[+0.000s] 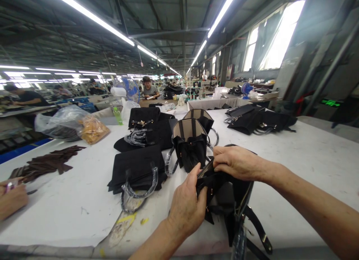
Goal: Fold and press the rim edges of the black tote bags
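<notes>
A black handbag (pixel 224 200) lies on its side under both my hands, its mouth spread and a strap hanging toward the table's front edge. My left hand (pixel 189 200) grips the near left rim of the handbag between thumb and fingers. Bent over the far rim, my right hand (pixel 232 162) has its fingertips pinched on the edge, partly hidden inside the bag. Just beyond stands another black bag (pixel 190 147) with a beige lining, its top open. Left of it lies a flat black bag (pixel 137 166) with plastic-wrapped handles.
More black bags (pixel 246 118) are piled at the back right. Brown strips (pixel 47 162) lie on the left of the white table (pixel 70 204). Another person's hands (pixel 12 200) work at the left edge. Plastic bags (pixel 94 129) and a green bottle (pixel 117 116) stand behind.
</notes>
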`<state>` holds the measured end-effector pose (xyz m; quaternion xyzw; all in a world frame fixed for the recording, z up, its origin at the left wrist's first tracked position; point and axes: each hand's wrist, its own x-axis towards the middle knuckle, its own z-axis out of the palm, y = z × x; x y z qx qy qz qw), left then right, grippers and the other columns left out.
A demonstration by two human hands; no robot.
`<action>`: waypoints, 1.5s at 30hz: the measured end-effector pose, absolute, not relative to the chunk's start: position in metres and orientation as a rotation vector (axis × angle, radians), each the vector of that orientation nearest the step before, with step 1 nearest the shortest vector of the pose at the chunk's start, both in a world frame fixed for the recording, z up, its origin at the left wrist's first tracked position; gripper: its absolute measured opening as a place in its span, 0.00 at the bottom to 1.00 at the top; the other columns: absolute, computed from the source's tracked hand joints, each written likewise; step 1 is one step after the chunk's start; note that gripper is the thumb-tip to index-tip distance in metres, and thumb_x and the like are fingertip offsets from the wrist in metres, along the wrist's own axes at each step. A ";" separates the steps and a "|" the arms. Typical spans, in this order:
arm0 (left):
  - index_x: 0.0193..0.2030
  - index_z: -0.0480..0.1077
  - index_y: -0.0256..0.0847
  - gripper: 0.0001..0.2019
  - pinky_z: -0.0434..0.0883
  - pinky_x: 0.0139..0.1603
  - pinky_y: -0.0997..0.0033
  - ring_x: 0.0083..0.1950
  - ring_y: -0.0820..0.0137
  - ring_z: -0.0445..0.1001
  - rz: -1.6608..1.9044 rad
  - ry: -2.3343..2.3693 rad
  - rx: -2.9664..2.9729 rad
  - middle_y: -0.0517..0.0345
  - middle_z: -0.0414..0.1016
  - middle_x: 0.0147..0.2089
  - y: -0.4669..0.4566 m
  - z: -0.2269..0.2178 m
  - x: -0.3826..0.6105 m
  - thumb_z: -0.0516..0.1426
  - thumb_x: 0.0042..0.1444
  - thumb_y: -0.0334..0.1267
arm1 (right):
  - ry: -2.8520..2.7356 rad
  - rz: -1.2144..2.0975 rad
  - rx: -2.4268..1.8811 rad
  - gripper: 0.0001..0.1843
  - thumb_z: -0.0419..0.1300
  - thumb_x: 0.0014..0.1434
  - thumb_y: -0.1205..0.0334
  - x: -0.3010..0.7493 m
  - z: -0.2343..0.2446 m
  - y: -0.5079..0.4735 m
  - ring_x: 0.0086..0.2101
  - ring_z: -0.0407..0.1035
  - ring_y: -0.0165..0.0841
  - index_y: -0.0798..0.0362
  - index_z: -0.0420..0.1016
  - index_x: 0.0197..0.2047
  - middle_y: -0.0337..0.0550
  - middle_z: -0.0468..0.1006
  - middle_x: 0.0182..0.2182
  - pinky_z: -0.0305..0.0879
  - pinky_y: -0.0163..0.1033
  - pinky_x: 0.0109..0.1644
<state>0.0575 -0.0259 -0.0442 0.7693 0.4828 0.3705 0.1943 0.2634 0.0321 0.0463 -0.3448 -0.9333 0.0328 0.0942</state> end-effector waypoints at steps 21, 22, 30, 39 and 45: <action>0.67 0.52 0.46 0.28 0.65 0.62 0.56 0.59 0.59 0.70 1.000 1.375 1.981 0.53 0.69 0.61 -0.013 -0.041 0.046 0.52 0.59 0.35 | -2.543 0.071 -1.116 0.08 0.61 0.58 0.58 0.259 0.041 0.023 0.43 0.64 0.37 0.50 0.77 0.41 0.42 0.73 0.38 0.62 0.42 0.47; 0.67 0.52 0.46 0.28 0.64 0.63 0.57 0.59 0.60 0.69 1.005 1.365 1.988 0.53 0.68 0.62 -0.013 -0.041 0.046 0.52 0.59 0.35 | -2.538 0.081 -1.063 0.07 0.61 0.58 0.61 0.257 0.041 0.022 0.43 0.64 0.36 0.49 0.77 0.41 0.42 0.73 0.38 0.62 0.42 0.47; 0.67 0.52 0.45 0.28 0.64 0.64 0.56 0.60 0.60 0.69 1.030 1.316 2.018 0.53 0.67 0.62 -0.014 -0.042 0.046 0.51 0.59 0.34 | -2.656 0.210 -0.857 0.08 0.60 0.55 0.70 0.239 0.046 0.018 0.40 0.62 0.34 0.51 0.76 0.39 0.41 0.71 0.36 0.60 0.40 0.47; 0.64 0.58 0.47 0.26 0.68 0.58 0.62 0.57 0.63 0.71 1.068 1.280 1.976 0.56 0.70 0.60 -0.015 -0.037 0.047 0.55 0.58 0.37 | -2.690 0.183 -1.000 0.10 0.57 0.61 0.63 0.247 0.040 0.025 0.39 0.61 0.34 0.53 0.73 0.28 0.41 0.69 0.34 0.60 0.40 0.45; 0.55 0.71 0.44 0.16 0.70 0.49 0.71 0.46 0.69 0.75 1.124 1.156 1.811 0.59 0.78 0.49 -0.009 -0.023 0.053 0.51 0.63 0.43 | -2.632 0.049 -1.103 0.11 0.56 0.60 0.66 0.244 0.039 0.028 0.40 0.60 0.35 0.54 0.71 0.26 0.43 0.69 0.35 0.60 0.40 0.44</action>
